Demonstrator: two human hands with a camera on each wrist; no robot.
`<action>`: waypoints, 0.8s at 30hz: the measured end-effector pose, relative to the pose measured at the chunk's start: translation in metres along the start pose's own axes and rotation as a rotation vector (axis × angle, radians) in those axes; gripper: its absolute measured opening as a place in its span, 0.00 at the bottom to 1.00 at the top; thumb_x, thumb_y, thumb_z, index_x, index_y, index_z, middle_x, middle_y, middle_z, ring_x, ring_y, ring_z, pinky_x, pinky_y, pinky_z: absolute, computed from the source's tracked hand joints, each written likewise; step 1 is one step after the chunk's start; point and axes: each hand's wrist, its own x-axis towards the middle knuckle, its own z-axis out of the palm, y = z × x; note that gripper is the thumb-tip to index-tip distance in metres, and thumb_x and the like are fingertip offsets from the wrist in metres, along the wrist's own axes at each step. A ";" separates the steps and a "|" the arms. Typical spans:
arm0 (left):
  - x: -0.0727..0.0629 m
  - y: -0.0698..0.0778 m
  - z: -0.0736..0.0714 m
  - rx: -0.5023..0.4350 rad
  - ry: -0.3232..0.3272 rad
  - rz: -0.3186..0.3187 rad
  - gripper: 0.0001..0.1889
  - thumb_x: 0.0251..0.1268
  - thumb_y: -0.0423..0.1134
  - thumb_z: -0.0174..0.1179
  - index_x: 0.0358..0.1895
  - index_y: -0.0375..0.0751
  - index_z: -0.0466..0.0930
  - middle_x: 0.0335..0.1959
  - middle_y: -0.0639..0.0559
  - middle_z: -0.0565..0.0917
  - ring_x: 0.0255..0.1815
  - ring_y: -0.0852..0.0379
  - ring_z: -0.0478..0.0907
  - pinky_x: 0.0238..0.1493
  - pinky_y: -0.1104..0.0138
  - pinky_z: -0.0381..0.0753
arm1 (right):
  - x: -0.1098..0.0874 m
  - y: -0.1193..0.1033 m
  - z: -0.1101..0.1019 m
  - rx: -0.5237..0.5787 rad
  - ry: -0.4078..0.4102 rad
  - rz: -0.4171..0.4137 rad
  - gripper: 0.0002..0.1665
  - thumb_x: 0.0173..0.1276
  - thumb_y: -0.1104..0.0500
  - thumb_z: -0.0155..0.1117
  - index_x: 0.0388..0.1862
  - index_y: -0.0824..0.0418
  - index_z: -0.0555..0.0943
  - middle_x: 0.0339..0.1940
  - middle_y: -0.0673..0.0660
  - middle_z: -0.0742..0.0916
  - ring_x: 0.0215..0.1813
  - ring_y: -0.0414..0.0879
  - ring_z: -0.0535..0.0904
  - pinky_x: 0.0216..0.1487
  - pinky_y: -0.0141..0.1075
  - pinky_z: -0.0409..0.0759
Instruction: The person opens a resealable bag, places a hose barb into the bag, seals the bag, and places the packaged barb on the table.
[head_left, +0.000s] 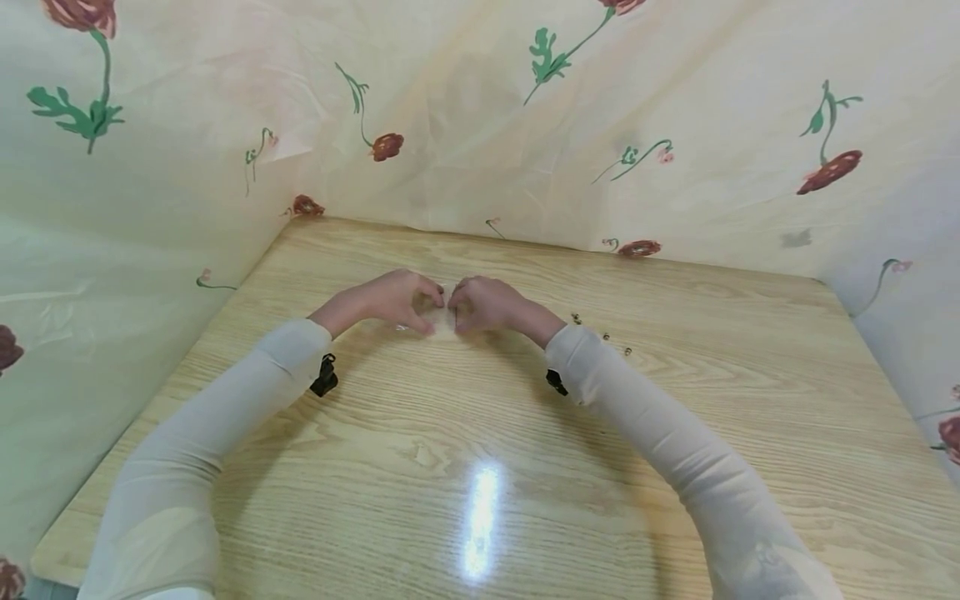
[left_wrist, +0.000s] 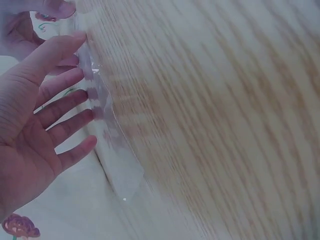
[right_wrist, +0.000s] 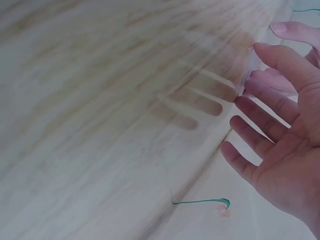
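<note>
Both hands meet near the middle of the table toward its far side, fingertips almost together. Between them lies a small piece of clear plastic, like a thin bag [left_wrist: 120, 170]; its see-through edge runs down past the left fingertips in the left wrist view. My left hand [head_left: 397, 298] has its fingertips at this plastic, fingers spread and thumb apart from the index finger. The right hand [head_left: 491, 305] faces it, thumb and fingers likewise apart, with its fingertips [right_wrist: 241, 100] at the plastic's other end. Whether either hand pinches the film I cannot tell.
Several tiny brass-coloured pieces [head_left: 606, 337] lie on the wood-grain table [head_left: 390, 450] beside the right forearm. Flower-patterned sheeting [head_left: 465, 150] hangs behind and at the sides of the table. Each wrist carries a black camera mount [head_left: 325, 377].
</note>
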 end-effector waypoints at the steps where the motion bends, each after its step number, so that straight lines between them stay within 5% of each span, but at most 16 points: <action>1: 0.000 0.000 0.000 0.003 0.001 0.003 0.24 0.57 0.42 0.75 0.55 0.37 0.85 0.71 0.36 0.75 0.75 0.38 0.67 0.76 0.49 0.64 | 0.000 0.000 0.000 -0.009 0.000 -0.005 0.26 0.64 0.57 0.73 0.60 0.64 0.84 0.65 0.62 0.83 0.71 0.58 0.75 0.69 0.53 0.74; 12: -0.001 0.003 0.000 0.067 0.026 0.052 0.18 0.57 0.37 0.74 0.51 0.36 0.87 0.54 0.41 0.82 0.57 0.44 0.79 0.63 0.50 0.75 | -0.005 -0.001 0.000 -0.100 0.037 -0.101 0.20 0.63 0.57 0.73 0.54 0.60 0.88 0.54 0.58 0.89 0.57 0.53 0.83 0.60 0.54 0.79; 24: -0.003 0.003 0.001 0.133 0.059 0.081 0.12 0.58 0.36 0.71 0.46 0.39 0.90 0.52 0.43 0.87 0.54 0.47 0.82 0.60 0.52 0.78 | -0.002 -0.010 0.005 -0.221 0.082 -0.089 0.21 0.60 0.46 0.76 0.48 0.55 0.90 0.45 0.53 0.89 0.49 0.49 0.84 0.62 0.56 0.76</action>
